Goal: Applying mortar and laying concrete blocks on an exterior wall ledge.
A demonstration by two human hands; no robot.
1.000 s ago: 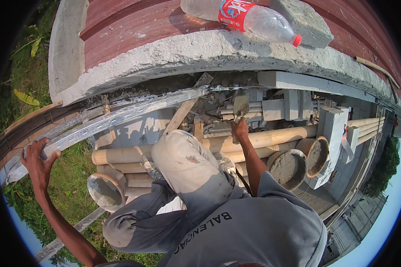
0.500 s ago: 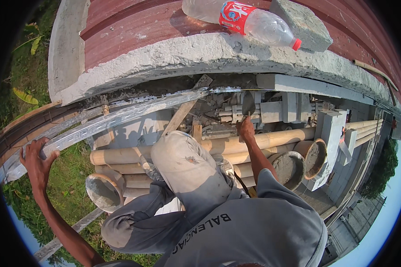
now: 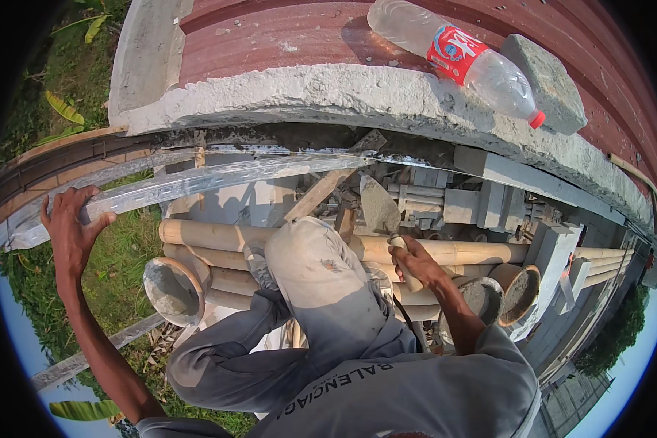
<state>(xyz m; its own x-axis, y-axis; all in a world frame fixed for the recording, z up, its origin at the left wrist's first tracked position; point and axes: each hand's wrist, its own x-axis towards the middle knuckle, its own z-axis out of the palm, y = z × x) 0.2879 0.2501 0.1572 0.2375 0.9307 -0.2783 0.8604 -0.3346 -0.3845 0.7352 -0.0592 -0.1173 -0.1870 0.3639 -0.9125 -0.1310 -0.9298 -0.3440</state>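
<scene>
My right hand (image 3: pixel 415 261) is closed around the wooden handle of a trowel (image 3: pixel 379 207). Its broad, mortar-smeared blade points away from me, just short of the ledge. At far left, my left hand (image 3: pixel 73 219) grips a long silvery metal channel (image 3: pixel 197 177), thumb on the near side and fingers over the top. The channel runs from that hand toward the middle, close under the wall edge. A strip of dark wet mortar (image 3: pixel 292 136) lies along the ledge beyond it, and a wooden brace (image 3: pixel 327 191) slants up to it.
Bamboo poles (image 3: pixel 460 251) run beneath my bent knees. Mortar buckets stand left (image 3: pixel 174 292) and right (image 3: pixel 518 292). Pale blocks (image 3: pixel 551 252) are stacked at right. A plastic bottle (image 3: pixel 500 82) and a rough block (image 3: pixel 544 80) sit on the red metal roofing (image 3: pixel 285 36). Grass lies far below.
My right hand has drawn back toward me with the trowel, and the blade has turned to show its broad face. My left hand stays on the metal channel. The view has shifted.
</scene>
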